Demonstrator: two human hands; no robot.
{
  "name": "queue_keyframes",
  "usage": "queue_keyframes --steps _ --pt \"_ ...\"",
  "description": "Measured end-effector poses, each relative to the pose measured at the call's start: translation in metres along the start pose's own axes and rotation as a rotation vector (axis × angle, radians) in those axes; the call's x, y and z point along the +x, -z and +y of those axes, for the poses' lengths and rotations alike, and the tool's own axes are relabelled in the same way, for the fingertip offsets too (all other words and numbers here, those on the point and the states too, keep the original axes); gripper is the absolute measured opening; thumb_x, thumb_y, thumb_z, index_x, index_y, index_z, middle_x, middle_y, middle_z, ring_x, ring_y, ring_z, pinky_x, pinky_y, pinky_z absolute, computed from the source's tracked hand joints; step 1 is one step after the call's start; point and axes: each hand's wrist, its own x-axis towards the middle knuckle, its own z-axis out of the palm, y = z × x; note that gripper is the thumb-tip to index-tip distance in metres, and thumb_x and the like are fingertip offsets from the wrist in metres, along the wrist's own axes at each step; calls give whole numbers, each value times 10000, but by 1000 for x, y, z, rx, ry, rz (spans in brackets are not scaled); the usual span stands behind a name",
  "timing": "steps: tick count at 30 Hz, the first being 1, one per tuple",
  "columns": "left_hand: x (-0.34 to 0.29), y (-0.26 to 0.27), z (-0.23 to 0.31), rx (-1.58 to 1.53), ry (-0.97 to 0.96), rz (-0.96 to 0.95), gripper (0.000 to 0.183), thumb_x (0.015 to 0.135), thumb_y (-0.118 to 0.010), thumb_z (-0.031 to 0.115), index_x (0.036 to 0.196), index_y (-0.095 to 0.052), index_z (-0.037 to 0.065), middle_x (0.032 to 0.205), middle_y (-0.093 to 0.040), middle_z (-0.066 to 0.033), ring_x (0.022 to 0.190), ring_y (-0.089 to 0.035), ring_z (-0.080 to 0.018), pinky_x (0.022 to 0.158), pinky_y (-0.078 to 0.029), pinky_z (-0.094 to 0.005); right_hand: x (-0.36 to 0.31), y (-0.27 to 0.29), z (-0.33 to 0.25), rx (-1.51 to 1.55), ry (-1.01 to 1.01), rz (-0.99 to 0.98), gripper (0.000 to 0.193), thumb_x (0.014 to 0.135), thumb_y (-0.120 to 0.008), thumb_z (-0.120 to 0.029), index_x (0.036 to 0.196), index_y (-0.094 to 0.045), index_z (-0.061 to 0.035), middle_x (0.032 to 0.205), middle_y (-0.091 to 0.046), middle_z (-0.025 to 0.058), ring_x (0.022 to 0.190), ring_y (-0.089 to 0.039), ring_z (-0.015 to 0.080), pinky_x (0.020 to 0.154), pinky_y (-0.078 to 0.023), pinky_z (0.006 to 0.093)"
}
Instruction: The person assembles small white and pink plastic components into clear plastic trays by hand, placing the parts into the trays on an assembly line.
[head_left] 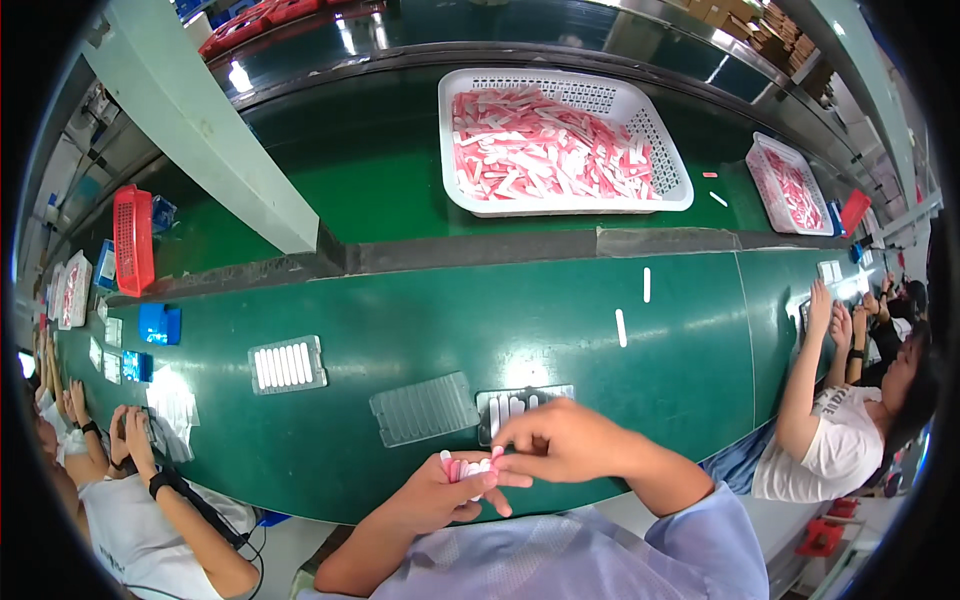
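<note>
Pink-and-white sticks [468, 468] bunched in left hand [440, 495], fingers clamped round them, right hand [560, 440] fingers pinching one stick's tip, clear slotted tray [515, 405] just beyond on green desk [450, 310].

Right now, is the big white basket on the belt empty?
No, the basket is heaped with pink and white sticks.

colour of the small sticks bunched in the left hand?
Pink and white sticks in the left hand; head view.
</note>
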Motion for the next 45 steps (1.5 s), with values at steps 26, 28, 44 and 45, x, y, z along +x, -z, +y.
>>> queue_keyframes --steps 26,28,44,45 --pt "13 -26 0 652 -429 119 441 1012 -640 188 1413 -555 28 802 -650 -58 665 -621 -169 529 -422 -288 -14 45 28 -171 -152 100 207 838 -763 -53 1035 -706 -25 729 -692 67 575 -646 157 525 -484 317" --pt "13 -16 0 150 -154 -21 398 1053 -597 184 1414 -554 25 814 -634 -49 669 -584 -150 516 -369 -261 -10 35 25 -235 -159 164 343 814 -778 -74 1132 -656 -40 699 -655 74 575 -636 198 536 -478 345" --pt "6 -16 9 -26 -86 -30 413 1099 -504 196 1456 -472 -9 1314 -648 -226 970 -744 -259 509 -492 -247 -19 6 1 108 5 206 202 884 -797 -155 1028 -672 -90 553 -463 3 476 -436 160 479 -352 327" --pt "8 -17 8 -3 -100 -21 425 1100 -498 188 1471 -438 -10 1292 -653 -218 969 -750 -273 508 -513 -258 -20 3 -8 76 -14 142 178 891 -791 -153 1019 -684 -93 556 -460 8 479 -432 161 478 -348 334"
